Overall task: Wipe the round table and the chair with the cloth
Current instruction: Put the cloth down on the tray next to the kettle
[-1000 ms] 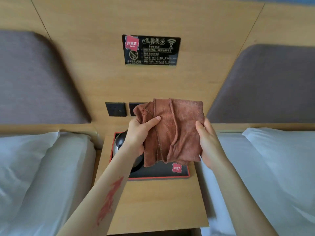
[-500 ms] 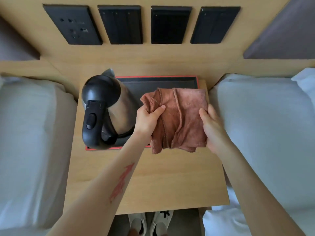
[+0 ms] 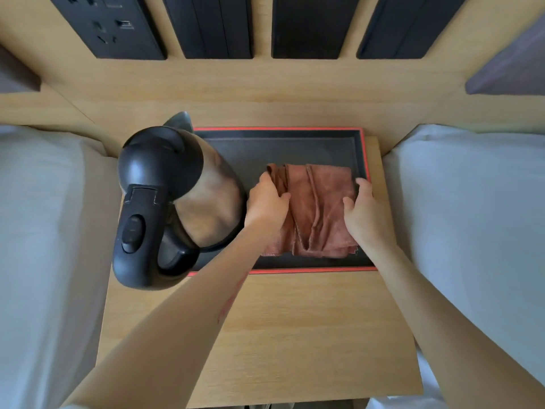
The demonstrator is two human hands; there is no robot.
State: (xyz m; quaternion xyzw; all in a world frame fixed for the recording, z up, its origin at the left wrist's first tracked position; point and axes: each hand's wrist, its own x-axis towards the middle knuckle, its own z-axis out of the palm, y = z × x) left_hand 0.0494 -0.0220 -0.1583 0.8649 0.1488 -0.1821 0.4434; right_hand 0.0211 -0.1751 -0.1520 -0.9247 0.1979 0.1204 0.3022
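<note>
A folded brown cloth [image 3: 317, 208] lies in the right half of a black tray with a red rim [image 3: 365, 202]. My left hand [image 3: 267, 202] grips the cloth's left edge, thumb on top. The cloth's right edge is held by my right hand [image 3: 364, 212], fingers curled over it. The tray sits on a wooden bedside table [image 3: 295, 335]. No round table or chair is in view.
A steel kettle with a black lid and handle [image 3: 165, 202] stands on the tray's left side, touching my left wrist. White beds [image 3: 44, 246] flank the table on both sides. Black switch and socket panels [image 3: 206, 25] line the wooden wall behind.
Both hands have lowered the cloth from the air down onto the tray. The camera has tilted down and moved closer to the table.
</note>
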